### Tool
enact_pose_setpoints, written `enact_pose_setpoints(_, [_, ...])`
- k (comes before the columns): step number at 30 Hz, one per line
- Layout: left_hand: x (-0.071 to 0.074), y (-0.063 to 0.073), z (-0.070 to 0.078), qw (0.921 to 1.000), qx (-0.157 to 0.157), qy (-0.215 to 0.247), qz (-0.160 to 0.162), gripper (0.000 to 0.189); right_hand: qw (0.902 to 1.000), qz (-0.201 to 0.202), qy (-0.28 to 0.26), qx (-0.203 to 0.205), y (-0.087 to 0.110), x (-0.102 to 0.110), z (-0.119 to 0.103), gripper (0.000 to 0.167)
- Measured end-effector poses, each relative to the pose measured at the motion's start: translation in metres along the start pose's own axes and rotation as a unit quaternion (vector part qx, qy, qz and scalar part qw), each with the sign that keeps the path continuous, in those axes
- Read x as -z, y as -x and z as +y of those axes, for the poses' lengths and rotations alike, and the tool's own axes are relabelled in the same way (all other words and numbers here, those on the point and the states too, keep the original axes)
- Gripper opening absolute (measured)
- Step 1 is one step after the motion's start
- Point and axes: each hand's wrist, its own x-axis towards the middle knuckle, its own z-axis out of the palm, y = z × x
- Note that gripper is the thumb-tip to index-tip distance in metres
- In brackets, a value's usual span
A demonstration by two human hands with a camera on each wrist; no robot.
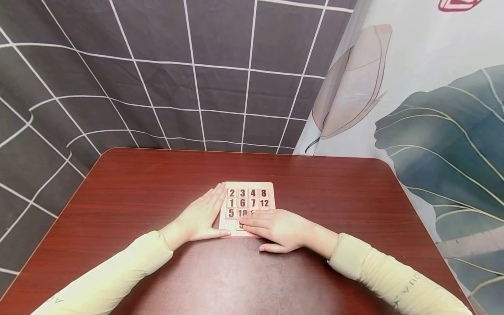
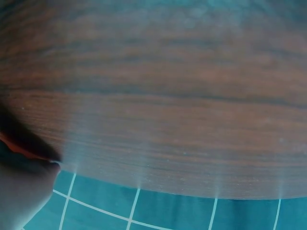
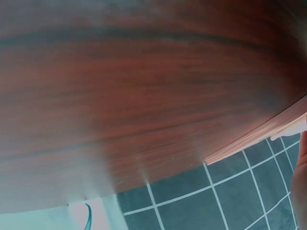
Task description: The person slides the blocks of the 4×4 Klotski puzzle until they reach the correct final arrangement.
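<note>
A light wooden sliding number puzzle lies flat on the table, its black numerals framed in red. Along its left edge rests my left hand, fingers extended up the side and thumb at the bottom left corner, by a tile-free gap. My right hand reaches over the lower right part with fingers nearly straight, the fingertips on the tile marked 9. That hand hides several tiles of the lower rows. In the right wrist view the puzzle's side edge shows beside part of the hand; the left wrist view catches a bit of hand at lower left.
The reddish-brown wooden table extends around the puzzle on all sides. Behind it hangs a dark grey curtain with a white grid. A pale leaf-patterned curtain hangs at the right.
</note>
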Motion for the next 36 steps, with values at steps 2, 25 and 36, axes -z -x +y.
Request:
enact_pose_setpoints(2, [0.000,0.000,0.000,1.0000,0.000,0.002,0.001,0.115,1.0000,-0.002,0.001,0.000,-0.003,-0.001,0.000,0.060])
enact_pose_setpoints(25, [0.000,0.001,0.002,1.0000,0.003,0.001,0.001,0.114,0.9994,-0.032,-0.006,-0.008,-0.015,0.008,-0.002,0.064])
enact_pose_setpoints(36, [-0.002,-0.001,0.001,1.0000,0.001,0.003,0.008,0.114,0.9997,0.001,0.005,-0.025,0.028,0.010,-0.006,0.062])
